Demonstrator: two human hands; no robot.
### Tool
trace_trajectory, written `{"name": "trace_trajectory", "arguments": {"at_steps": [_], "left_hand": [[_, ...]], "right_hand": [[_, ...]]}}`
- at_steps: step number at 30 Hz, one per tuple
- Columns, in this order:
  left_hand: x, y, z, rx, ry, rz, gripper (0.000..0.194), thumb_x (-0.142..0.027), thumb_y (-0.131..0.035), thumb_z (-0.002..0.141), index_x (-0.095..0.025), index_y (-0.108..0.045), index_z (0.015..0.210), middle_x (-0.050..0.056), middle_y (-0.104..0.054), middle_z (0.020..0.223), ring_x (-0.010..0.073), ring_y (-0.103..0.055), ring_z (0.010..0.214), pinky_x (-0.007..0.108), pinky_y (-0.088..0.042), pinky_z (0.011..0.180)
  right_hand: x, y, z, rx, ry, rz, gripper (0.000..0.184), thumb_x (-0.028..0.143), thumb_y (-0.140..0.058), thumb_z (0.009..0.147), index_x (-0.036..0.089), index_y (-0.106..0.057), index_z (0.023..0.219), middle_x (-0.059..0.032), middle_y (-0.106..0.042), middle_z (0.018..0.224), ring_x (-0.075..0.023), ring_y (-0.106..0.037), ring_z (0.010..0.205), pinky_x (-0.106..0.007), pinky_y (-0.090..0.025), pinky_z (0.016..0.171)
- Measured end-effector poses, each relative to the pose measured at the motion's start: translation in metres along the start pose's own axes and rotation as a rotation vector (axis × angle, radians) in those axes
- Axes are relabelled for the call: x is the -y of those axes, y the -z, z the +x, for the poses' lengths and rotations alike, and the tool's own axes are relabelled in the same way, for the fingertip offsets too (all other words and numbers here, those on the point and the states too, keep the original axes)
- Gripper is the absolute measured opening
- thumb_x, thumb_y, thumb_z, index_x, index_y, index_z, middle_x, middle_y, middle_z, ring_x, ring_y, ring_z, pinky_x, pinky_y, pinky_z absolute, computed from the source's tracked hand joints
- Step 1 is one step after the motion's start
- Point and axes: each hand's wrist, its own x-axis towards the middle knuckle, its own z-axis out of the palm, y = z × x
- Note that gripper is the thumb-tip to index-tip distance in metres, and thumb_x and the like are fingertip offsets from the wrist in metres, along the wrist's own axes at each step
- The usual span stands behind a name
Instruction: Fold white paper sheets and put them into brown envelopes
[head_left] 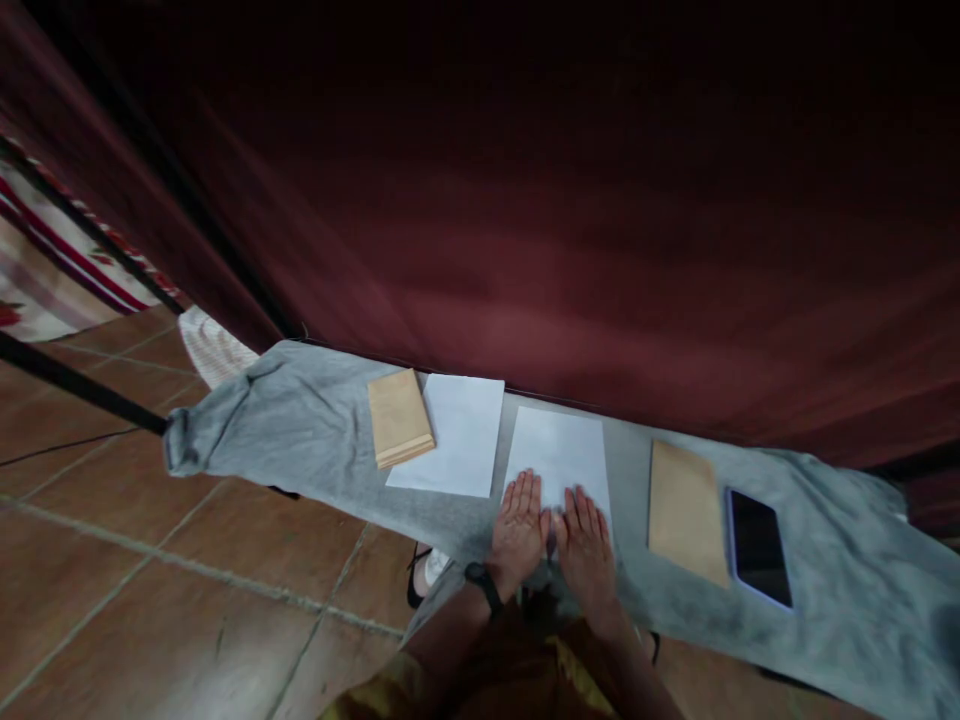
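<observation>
Just below the frame's centre, the left hand (pixel 519 522) and right hand (pixel 583 540) press flat, side by side, on a smooth white sheet (pixel 559 440), hiding its near edge; whether the thumbs touch is unclear. Leftward, a layered brown paper stack (pixel 401 415) covers part of another sheet (pixel 469 430). Rumpled grey cloth (pixel 300 420) is cut off lower right; maroon fabric (pixel 525 300) fades into blackness above.

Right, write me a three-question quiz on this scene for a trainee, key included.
1. True or false: the left hand and the right hand are clenched into fists.
2. Which arm wears the dark wristband?
3. Fill in the colour: the dark-screened device lies on a ____ cloth.

Key:
1. False; both are laid open on the white sheet.
2. The left.
3. Gray.
</observation>
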Motion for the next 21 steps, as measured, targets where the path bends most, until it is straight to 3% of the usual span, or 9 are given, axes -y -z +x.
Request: {"name": "trace_trajectory", "arguments": {"at_steps": [6,12,17,21], "left_hand": [[0.005,0.007,0.004,-0.016,0.127,0.002,0.061,-0.036,-0.037,0.104,-0.004,-0.032,0.156,0.022,-0.039,0.159,0.0292,-0.030,0.152,0.049,-0.035,0.122],[0.003,0.011,0.009,-0.030,0.172,-0.002,0.057,-0.030,-0.035,0.104,0.000,-0.037,0.152,0.024,-0.041,0.157,0.0313,-0.033,0.151,0.051,-0.031,0.123],[-0.009,0.006,0.046,0.052,-0.005,-0.078,0.057,-0.026,-0.031,0.103,-0.007,-0.031,0.157,0.015,-0.035,0.163,0.0252,-0.027,0.154,0.047,-0.028,0.126],[-0.008,-0.002,0.082,0.178,-0.079,-0.080,0.058,-0.019,-0.028,0.100,-0.006,-0.035,0.155,0.015,-0.034,0.164,0.0252,-0.024,0.154,0.046,-0.025,0.126]], "right_hand": [[-0.014,0.003,-0.001,-0.036,-0.236,-0.091,0.061,0.040,-0.031,0.106,0.005,-0.033,0.157,-0.0241,-0.040,0.158,-0.0340,-0.044,0.142,-0.052,-0.035,0.115],[-0.023,0.006,-0.007,-0.010,-0.338,-0.091,0.063,0.041,-0.029,0.106,0.002,-0.034,0.156,-0.0251,-0.040,0.157,-0.0355,-0.041,0.144,-0.053,-0.031,0.118],[-0.016,0.003,0.035,0.042,-0.214,0.069,0.058,0.033,-0.021,0.107,0.007,-0.034,0.157,-0.0184,-0.037,0.161,-0.0288,-0.031,0.151,-0.051,-0.029,0.120],[-0.013,-0.004,0.081,0.114,-0.114,0.156,0.056,0.031,-0.020,0.107,0.013,-0.038,0.156,-0.0134,-0.043,0.159,-0.0233,-0.033,0.151,-0.048,-0.028,0.122]]}}
